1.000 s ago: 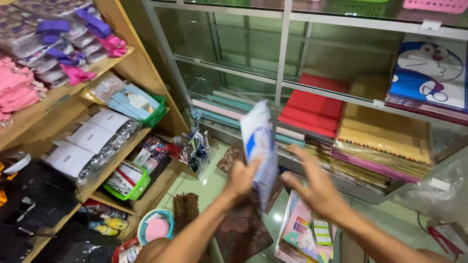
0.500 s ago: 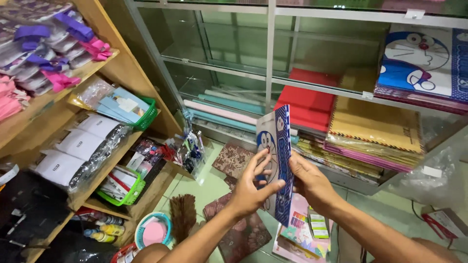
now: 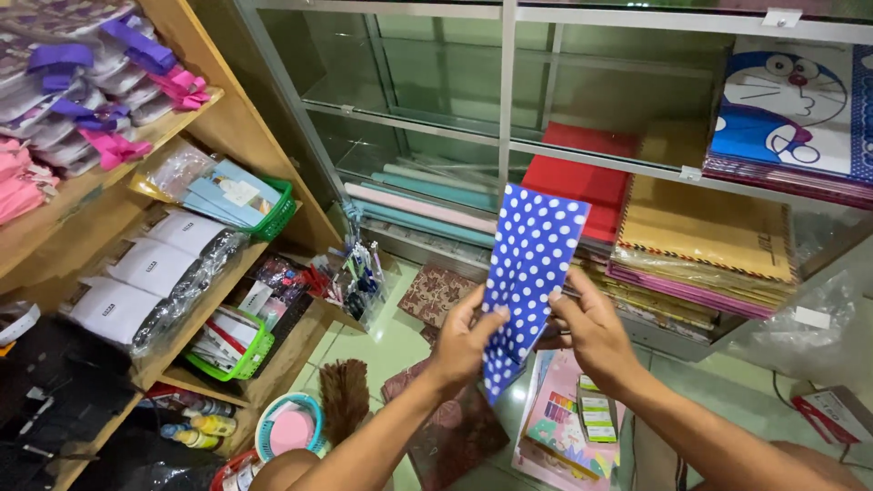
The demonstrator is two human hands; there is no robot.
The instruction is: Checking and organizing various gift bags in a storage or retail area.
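Left hand (image 3: 464, 341) and right hand (image 3: 591, 329) pinch the dotted bag (image 3: 527, 273) by its edges; the light hold may let it slip.

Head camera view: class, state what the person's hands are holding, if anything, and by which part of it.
Both hands hold a blue paper bag with white polka dots. The left hand pinches its lower left edge; the right hand grips its lower right edge.
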